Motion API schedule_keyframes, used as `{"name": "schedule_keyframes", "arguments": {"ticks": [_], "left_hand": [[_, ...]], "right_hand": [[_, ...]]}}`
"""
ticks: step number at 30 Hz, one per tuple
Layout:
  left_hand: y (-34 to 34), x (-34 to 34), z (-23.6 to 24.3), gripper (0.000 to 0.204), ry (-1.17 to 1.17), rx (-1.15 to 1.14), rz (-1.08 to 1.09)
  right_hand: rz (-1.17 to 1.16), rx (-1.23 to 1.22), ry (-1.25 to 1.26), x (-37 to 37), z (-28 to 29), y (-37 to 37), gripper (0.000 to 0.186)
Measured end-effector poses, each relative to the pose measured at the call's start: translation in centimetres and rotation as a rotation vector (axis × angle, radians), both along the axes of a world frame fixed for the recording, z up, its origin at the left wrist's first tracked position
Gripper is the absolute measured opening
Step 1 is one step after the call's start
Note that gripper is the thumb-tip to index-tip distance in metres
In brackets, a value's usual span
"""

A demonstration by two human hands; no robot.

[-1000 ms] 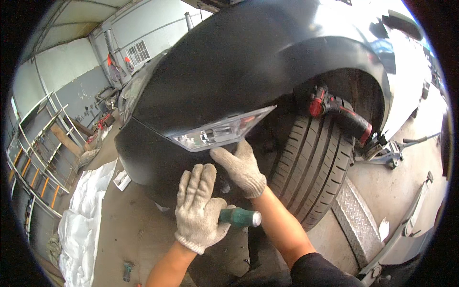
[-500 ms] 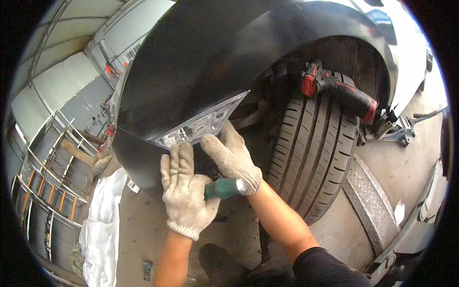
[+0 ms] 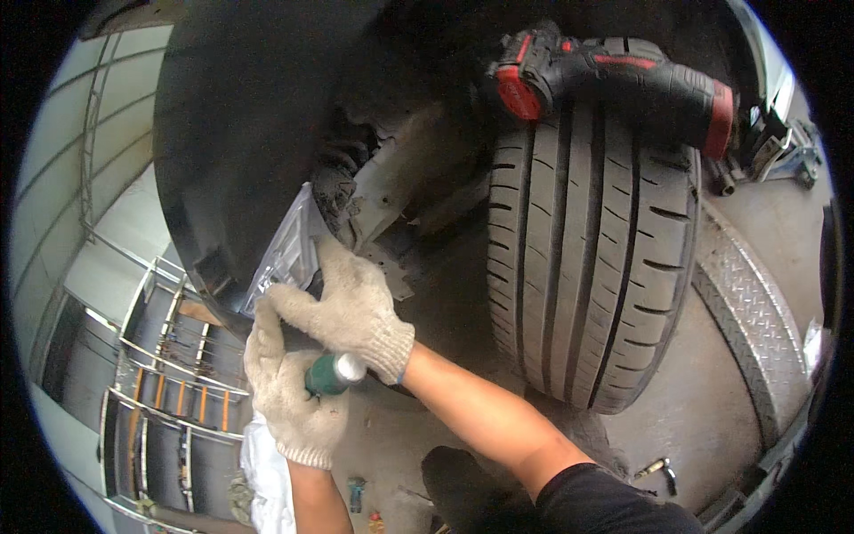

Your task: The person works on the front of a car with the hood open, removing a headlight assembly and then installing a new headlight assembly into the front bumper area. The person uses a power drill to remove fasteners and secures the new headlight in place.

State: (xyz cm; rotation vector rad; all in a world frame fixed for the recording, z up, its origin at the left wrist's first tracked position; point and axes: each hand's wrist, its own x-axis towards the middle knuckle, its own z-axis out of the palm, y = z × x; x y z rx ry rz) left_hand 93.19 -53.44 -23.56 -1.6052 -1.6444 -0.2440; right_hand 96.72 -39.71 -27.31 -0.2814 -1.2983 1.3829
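My left hand, in a knit glove, holds a green-handled tool in the palm, its fingers reaching up to the lower end of a clear lamp. My right hand, also gloved, grips the lamp along its right side, thumb near the lower end. The lamp is at the edge of a black body panel, beside the dark opening of the wheel arch. To the right stands the tyre, with a black-and-red power tool lying across its top.
A metal treadplate strip runs right of the tyre, with a jack above it. Small tools lie on the floor. Metal frames lean at the left, beside white sheeting.
The view has swung closer to the wheel arch. Both hands and the lamp appear further left, and the lamp now looks steeper, seen more from its side.
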Motion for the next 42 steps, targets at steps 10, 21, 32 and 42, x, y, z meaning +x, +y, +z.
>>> {"name": "schedule_keyframes", "arguments": {"ticks": [10, 21, 32, 42], "left_hand": [[0.1, 1.2, 0.4, 0.029, -0.053, -0.044, 0.115], [0.0, 0.9, 0.4, 0.029, -0.002, -0.074, 0.164], [-0.2, 0.8, 0.7, 0.023, 0.080, -0.134, 0.084], [-1.1, -0.7, 1.9, 0.020, -0.129, -0.132, -0.064]], "right_hand": [[0.104, 0.042, 0.048, 0.5, -0.4, 0.4, 0.065], [-0.030, 0.033, 0.210, 0.6, -0.6, -0.1, 0.052], [-0.107, -0.057, 0.180, 0.6, -0.3, -0.2, 0.061], [-0.031, 0.018, 0.015, 1.4, 0.8, -0.4, 0.037]]}}
